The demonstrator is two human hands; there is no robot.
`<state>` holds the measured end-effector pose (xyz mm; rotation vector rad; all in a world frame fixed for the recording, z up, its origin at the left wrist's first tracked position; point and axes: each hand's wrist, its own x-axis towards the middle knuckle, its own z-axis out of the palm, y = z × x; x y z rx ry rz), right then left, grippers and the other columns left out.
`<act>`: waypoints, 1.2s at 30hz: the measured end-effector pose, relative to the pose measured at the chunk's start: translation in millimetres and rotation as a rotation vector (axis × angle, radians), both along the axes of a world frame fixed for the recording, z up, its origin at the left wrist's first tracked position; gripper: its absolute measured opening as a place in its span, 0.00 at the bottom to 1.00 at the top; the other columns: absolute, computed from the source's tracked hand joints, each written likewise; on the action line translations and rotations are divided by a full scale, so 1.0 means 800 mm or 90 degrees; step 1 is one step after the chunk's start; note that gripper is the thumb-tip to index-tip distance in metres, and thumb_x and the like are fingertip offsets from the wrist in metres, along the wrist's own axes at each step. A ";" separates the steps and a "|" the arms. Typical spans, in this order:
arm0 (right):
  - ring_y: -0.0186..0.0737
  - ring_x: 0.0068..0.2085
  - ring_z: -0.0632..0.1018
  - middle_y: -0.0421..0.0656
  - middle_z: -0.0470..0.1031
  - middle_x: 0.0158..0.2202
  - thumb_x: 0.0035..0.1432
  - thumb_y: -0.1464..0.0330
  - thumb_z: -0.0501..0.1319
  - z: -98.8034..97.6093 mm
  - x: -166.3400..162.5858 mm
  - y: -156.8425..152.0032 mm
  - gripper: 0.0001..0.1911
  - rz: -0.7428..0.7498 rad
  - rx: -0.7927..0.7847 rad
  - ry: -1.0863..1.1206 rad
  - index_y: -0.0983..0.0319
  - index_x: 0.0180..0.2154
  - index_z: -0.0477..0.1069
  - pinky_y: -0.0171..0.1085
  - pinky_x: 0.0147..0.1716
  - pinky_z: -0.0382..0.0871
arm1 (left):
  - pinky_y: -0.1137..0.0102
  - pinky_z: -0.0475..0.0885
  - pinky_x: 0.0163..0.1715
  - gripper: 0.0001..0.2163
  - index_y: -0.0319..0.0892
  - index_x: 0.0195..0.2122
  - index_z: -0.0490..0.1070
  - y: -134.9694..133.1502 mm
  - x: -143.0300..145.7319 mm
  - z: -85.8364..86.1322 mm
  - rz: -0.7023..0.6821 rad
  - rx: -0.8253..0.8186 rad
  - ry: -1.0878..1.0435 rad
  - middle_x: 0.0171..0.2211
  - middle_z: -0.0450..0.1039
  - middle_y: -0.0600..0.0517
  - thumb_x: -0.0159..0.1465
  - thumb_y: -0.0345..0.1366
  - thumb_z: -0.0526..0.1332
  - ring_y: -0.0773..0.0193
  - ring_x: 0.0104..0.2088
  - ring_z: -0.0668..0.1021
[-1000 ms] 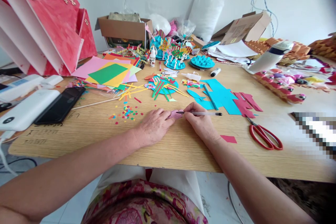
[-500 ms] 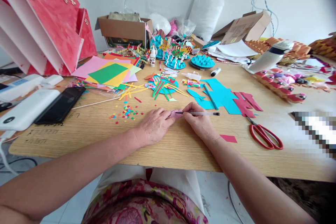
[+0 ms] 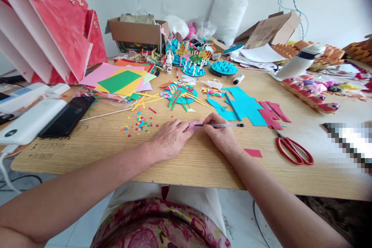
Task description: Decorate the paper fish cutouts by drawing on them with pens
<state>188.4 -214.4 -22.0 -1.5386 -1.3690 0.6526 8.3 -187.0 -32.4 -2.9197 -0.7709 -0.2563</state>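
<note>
Flat on the table lies a small pinkish-purple paper piece (image 3: 195, 124), its surface covered in fine marks. My left hand (image 3: 170, 139) presses it down from the left, fingers closed together over its edge. In my right hand (image 3: 220, 133) a gel pen (image 3: 229, 125) is pinched, lying low with its dark tip over the paper. Left of my hands are scattered coloured paper dots (image 3: 142, 123). Behind them sits a blue disc (image 3: 190, 95) topped with striped paper pieces. A red paper scrap (image 3: 253, 153) lies beside my right wrist.
Red-handled scissors (image 3: 295, 151) lie to the right, below cut blue paper (image 3: 247, 104) and red paper (image 3: 270, 114). Coloured sheets (image 3: 120, 81), a black phone (image 3: 68, 116) and a white power bank (image 3: 31, 120) are on the left. A white bottle (image 3: 299, 64) stands tilted in view at right.
The pen has shifted very slightly to the right in my right hand. Both hands otherwise stay in place on the paper piece.
</note>
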 end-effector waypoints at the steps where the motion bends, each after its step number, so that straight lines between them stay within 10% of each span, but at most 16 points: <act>1: 0.33 0.22 0.62 0.35 0.63 0.17 0.38 0.69 0.54 0.000 0.000 0.000 0.01 0.000 0.001 0.003 0.59 0.20 0.63 0.34 0.21 0.54 | 0.63 0.66 0.46 0.17 0.40 0.58 0.59 0.000 0.000 0.000 -0.001 -0.001 0.000 0.45 0.66 0.46 0.68 0.29 0.48 0.57 0.46 0.66; 36: 0.33 0.22 0.62 0.35 0.63 0.18 0.37 0.69 0.54 0.003 0.000 -0.001 0.00 0.002 0.005 0.002 0.58 0.19 0.62 0.34 0.22 0.54 | 0.63 0.66 0.43 0.17 0.42 0.58 0.59 0.001 0.000 -0.001 0.000 0.021 0.001 0.43 0.66 0.47 0.68 0.31 0.48 0.58 0.43 0.67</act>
